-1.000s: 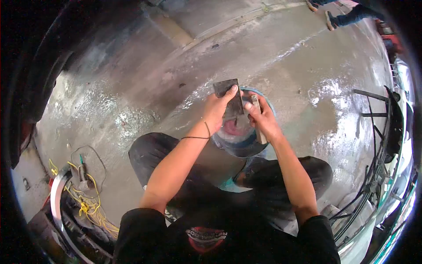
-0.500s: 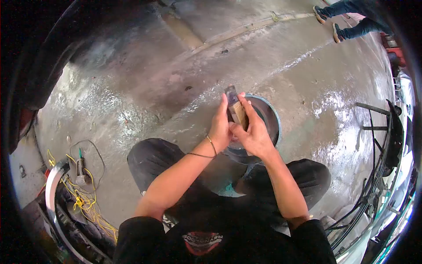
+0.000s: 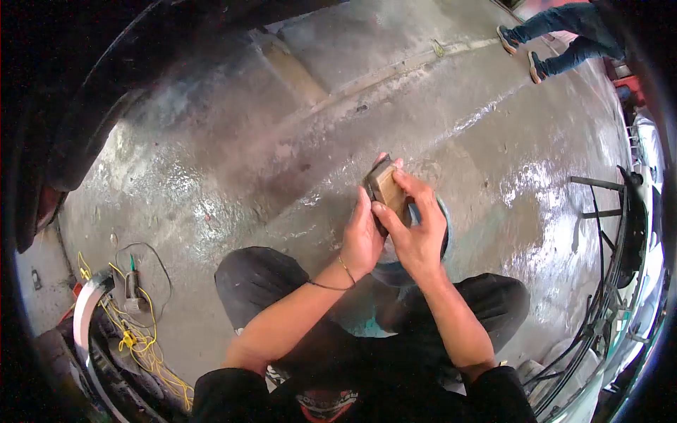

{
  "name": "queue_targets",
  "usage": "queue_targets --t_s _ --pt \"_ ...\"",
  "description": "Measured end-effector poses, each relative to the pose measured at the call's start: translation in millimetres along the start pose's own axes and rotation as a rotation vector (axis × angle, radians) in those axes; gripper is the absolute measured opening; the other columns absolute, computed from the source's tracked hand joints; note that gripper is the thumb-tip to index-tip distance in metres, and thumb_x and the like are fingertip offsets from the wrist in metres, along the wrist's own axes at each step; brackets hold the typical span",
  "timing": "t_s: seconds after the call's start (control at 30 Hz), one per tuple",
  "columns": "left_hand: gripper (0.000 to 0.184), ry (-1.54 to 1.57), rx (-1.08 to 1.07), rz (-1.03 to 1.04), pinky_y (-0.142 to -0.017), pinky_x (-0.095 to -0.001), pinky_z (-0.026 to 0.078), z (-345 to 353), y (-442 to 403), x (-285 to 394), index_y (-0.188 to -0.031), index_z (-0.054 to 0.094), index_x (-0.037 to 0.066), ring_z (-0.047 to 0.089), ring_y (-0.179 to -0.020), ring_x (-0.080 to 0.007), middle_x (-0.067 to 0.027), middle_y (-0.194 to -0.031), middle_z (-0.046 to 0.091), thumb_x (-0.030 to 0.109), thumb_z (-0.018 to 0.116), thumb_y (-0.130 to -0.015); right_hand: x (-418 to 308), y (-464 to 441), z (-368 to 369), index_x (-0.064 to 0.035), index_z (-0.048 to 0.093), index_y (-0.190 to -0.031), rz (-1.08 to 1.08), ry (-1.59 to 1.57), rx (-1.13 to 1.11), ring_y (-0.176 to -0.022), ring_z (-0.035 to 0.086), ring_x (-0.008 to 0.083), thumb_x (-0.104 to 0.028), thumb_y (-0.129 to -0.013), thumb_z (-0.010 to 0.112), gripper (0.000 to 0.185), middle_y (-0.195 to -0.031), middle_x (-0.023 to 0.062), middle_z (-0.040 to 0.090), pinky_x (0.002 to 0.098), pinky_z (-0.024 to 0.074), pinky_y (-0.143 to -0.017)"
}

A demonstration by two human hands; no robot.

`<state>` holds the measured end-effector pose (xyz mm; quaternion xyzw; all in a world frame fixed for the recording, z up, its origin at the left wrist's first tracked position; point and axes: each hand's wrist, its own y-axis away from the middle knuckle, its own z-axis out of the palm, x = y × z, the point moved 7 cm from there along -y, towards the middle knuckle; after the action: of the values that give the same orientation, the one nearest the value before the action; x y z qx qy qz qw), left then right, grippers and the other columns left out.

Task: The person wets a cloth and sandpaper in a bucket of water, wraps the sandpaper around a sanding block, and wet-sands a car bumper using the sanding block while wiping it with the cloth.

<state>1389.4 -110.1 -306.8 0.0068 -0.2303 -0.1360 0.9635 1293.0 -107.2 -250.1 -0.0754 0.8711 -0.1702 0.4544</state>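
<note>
Between both hands is a sanding block, tan on its upper face with a dark sheet, likely sandpaper, along its edges. My right hand grips it, with the thumb across the near part and fingers over the right side. My left hand supports the left side with its thumb up; its other fingers are mostly hidden behind the block. Beneath the hands, between my knees, stands a round bucket with a bluish rim, largely covered by my hands.
Wet concrete floor spreads around me. At left lie a tangled yellow cord, a power tool and a curved white-and-black part. Black metal framing stands at right. A person's legs show at upper right.
The block is turned so its tan face shows more, and it has tilted to the right. Both hands shifted slightly, covering more of the bucket. My view moved a little.
</note>
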Motion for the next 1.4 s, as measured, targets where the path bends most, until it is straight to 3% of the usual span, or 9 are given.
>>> queue_targets --t_s 0.17,0.27,0.57,0.67,0.87,1.07,1.27,1.3,1.4 --pt "0.077 -0.083 -0.104 0.070 -0.135 -0.0452 0.020 6.6 2.5 10.4 -0.177 0.013 0.009 0.028 -0.165 -0.0285 -0.0144 -0.180 0.027 0.057 0.028 -0.118 -5.9 5.3 4.8 -0.0031 0.075 -0.131 -0.048 -0.141 0.058 -0.128 0.067 0.0346 -0.004 -0.077 0.094 0.057 -0.142 0.0165 0.072 0.0457 0.0517 -0.112" --pt "0.082 -0.152 -0.172 0.064 -0.136 -0.0525 0.019 11.6 5.4 14.5 -0.178 0.010 0.020 0.022 -0.168 -0.0328 -0.0138 -0.183 0.020 0.068 0.028 -0.113 -10.7 4.4 3.9 -0.0027 0.075 -0.131 -0.105 -0.129 0.051 -0.128 0.066 0.0334 -0.004 -0.076 0.095 0.059 -0.144 0.0163 0.071 0.0452 0.0513 -0.112" --pt "0.082 -0.041 -0.147 -0.005 -0.136 -0.0503 0.019 22.9 9.7 24.0 -0.178 0.010 0.021 0.023 -0.167 -0.0312 -0.0127 -0.183 0.020 0.066 0.032 -0.114 -13.8 1.0 4.6 -0.0033 0.074 -0.138 -0.059 -0.228 0.020 -0.131 0.065 0.0339 -0.008 -0.078 0.094 0.063 -0.147 0.0175 0.069 0.0453 0.0493 -0.114" --pt "0.072 0.031 -0.127 -0.016 -0.136 -0.0455 0.022 26.8 14.1 23.8 -0.177 0.013 0.013 0.029 -0.165 -0.0275 -0.0105 -0.181 0.025 0.054 0.027 -0.119 -20.2 -1.5 1.3 -0.0025 0.074 -0.137 -0.080 -0.159 0.011 -0.134 0.064 0.0344 -0.009 -0.079 0.094 0.062 -0.147 0.0180 0.068 0.0456 0.0485 -0.115" --pt "0.073 0.048 -0.134 -0.078 -0.136 -0.0443 0.024 12.8 13.9 7.3 -0.172 0.024 0.001 0.029 -0.165 -0.0270 -0.0099 -0.179 0.029 0.052 0.026 -0.120 -9.0 2.6 3.1 -0.0001 0.071 -0.136 0.021 -0.339 0.029 -0.148 0.053 0.0352 -0.007 -0.089 0.089 0.051 -0.156 0.0208 0.059 0.0470 0.0413 -0.123" --pt "0.076 -0.023 -0.117 -0.091 -0.136 -0.0428 0.021 12.0 10.3 0.8 -0.173 0.023 0.003 0.031 -0.164 -0.0260 -0.0095 -0.178 0.030 0.056 0.026 -0.119 10.9 9.0 4.9 -0.0033 0.076 -0.131 0.023 -0.361 0.026 -0.142 0.055 0.0345 -0.010 -0.086 0.090 0.048 -0.156 0.0204 0.058 0.0472 0.0444 -0.120" --pt "0.082 -0.131 -0.078 -0.076 -0.131 -0.0453 0.032 4.1 6.6 7.3 -0.172 0.027 0.007 0.033 -0.162 -0.0269 -0.0111 -0.178 0.030 0.061 0.046 -0.114 0.9 12.6 -6.2 -0.0098 0.076 -0.140 0.078 -0.177 -0.099 -0.136 0.055 0.0344 -0.017 -0.082 0.093 0.060 -0.159 0.0177 0.050 0.0471 0.0500 -0.113" --pt "0.080 -0.195 -0.078 -0.080 -0.125 -0.0447 0.042 3.9 7.3 10.5 -0.170 0.030 0.006 0.042 -0.156 -0.0275 -0.0109 -0.173 0.038 0.056 0.055 -0.112 0.7 13.5 -7.0 -0.0100 0.075 -0.141 0.102 -0.177 -0.134 -0.136 0.055 0.0343 -0.017 -0.082 0.093 0.061 -0.158 0.0177 0.051 0.0468 0.0506 -0.112" --pt "0.073 -0.202 0.004 -0.141 -0.114 -0.0412 0.049 -9.8 6.8 11.6 -0.163 0.037 0.006 0.051 -0.146 -0.0239 -0.0088 -0.165 0.048 0.042 0.069 -0.108 5.9 18.5 -8.7 -0.0120 0.072 -0.147 0.161 -0.179 -0.211 -0.127 0.061 0.0291 -0.015 -0.087 0.091 0.063 -0.149 0.0160 0.059 0.0421 0.0536 -0.107"
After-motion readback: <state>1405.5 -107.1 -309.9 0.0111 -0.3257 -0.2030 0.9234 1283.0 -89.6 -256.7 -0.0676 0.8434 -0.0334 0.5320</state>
